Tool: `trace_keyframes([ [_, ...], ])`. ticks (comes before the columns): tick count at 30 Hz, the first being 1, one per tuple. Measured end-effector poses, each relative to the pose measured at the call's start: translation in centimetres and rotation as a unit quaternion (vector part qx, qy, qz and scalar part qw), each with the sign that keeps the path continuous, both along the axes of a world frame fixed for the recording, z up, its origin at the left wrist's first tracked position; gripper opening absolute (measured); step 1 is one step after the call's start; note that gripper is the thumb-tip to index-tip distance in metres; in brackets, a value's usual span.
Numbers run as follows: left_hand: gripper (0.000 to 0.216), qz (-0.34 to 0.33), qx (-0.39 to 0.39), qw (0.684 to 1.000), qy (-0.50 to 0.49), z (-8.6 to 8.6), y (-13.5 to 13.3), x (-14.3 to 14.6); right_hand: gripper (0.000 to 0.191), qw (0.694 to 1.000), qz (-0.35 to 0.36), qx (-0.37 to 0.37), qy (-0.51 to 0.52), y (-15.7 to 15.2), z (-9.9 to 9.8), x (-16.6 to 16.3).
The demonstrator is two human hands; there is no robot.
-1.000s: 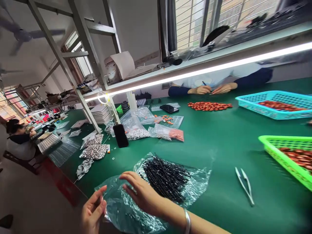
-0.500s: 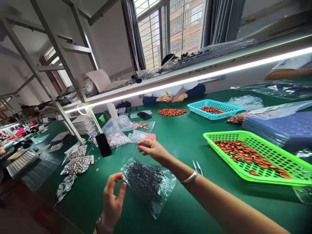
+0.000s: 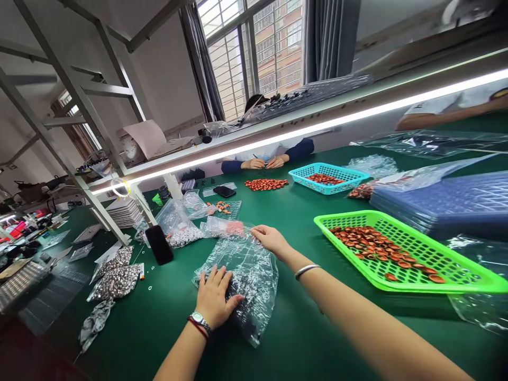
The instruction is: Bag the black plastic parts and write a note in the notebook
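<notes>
1. Left hand (image 3: 214, 296): fingers (image 3: 217, 275) spread open and laid flat, palm down, on the near end of a clear plastic bag (image 3: 254, 275). Nothing is gripped.
2. Right hand (image 3: 271, 239): fingers loosely open, tips resting on the far edge of the same bag; no closed grip is visible. A silver bangle (image 3: 306, 270) sits on that wrist, a watch (image 3: 200, 320) on the left wrist.
3. The bag lies flat on the green desk (image 3: 301, 338), between the two hands, and holds a mass of thin dark parts too small to identify.
4. Just beyond the right fingers: small bags, one with pink contents (image 3: 234, 227). Beyond the left fingers: a dark phone (image 3: 159, 244).
5. To the right of the right hand: a green basket (image 3: 468, 283) of red-brown parts, well apart from the bag.
6. Farther off: a blue basket (image 3: 309, 182), and a co-worker's hands (image 3: 265, 163) working across the desk.
</notes>
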State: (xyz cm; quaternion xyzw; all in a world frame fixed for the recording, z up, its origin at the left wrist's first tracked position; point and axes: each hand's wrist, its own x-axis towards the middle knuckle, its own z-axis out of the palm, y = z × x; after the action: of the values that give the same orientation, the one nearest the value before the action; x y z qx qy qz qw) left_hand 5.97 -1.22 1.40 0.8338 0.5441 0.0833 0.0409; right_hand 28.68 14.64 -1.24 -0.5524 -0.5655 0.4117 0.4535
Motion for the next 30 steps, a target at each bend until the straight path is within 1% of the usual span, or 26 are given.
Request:
trace_keyframes([
  [3, 0.070, -0.018, -0.007, 1.000, 0.004, -0.1, 1.2, 0.5, 0.018, 0.999, -0.018, 0.004, -0.029, 0.9, -1.5, 0.7],
  [7, 0.066, -0.035, -0.017, 0.999, 0.016, -0.3, 2.4, 1.1, 0.022, 0.998, -0.037, 0.019, -0.043, 1.6, -3.0, 0.9],
  [11, 0.062, -0.049, -0.020, 0.998, 0.028, 0.0, 3.1, 1.5, 0.022, 0.998, -0.039, 0.021, -0.053, 1.9, -3.8, 0.6],
  [14, 0.060, -0.058, -0.019, 0.997, 0.037, 0.4, 3.7, 1.8, 0.022, 0.997, -0.035, 0.016, -0.063, 1.9, -4.1, 0.3],
  [20, 0.041, -0.063, -0.015, 0.997, 0.043, 1.2, 4.4, 2.1, 0.021, 0.993, -0.023, -0.002, -0.120, 1.4, -3.7, 0.2],
  [23, 0.039, -0.066, -0.011, 0.997, 0.045, 1.2, 4.2, 2.7, 0.020, 0.982, -0.041, -0.017, -0.183, 0.8, -3.4, 0.9],
  [25, 0.041, -0.072, -0.009, 0.996, 0.045, 0.9, 3.9, 3.2, 0.020, 0.971, -0.059, -0.020, -0.233, 0.1, -3.0, 1.1],
  [28, 0.048, -0.075, -0.010, 0.996, 0.041, 0.2, 3.2, 3.6, 0.022, 0.951, -0.069, 0.011, -0.302, -1.2, -1.9, 0.5],
  [30, 0.054, -0.075, -0.016, 0.996, 0.037, -0.2, 3.0, 3.6, 0.031, 0.938, -0.062, 0.062, -0.336, -2.2, -0.9, -0.4],
])
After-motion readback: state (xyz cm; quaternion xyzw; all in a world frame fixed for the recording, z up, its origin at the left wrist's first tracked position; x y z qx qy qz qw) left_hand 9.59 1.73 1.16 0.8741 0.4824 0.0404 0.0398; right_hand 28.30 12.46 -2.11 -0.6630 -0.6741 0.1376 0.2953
